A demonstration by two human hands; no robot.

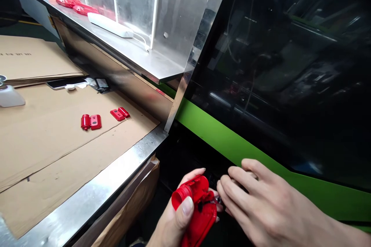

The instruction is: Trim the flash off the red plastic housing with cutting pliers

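Observation:
In my left hand (174, 216) is a red plastic molded part (199, 220), with a round threaded neck facing left and my thumb pressed against it. My right hand (261, 200) is closed just to the right, its fingers curled round a small metal-tipped tool (218, 199). The tip meets the right side of the red part. Most of that tool is hidden by my fingers, so its exact kind does not show. Two smaller red molded pieces (91, 122) lie apart from each other on the cardboard-covered table to the left.
Cardboard (58, 131) covers the table, whose metal edge (116, 177) runs beside my hands. A phone (65, 83) and a white bottle (11, 96) lie further back. A steel shelf (162, 63) carries a white power strip (110, 25) and red parts (63, 0). A black-and-green machine (214, 127) stands right.

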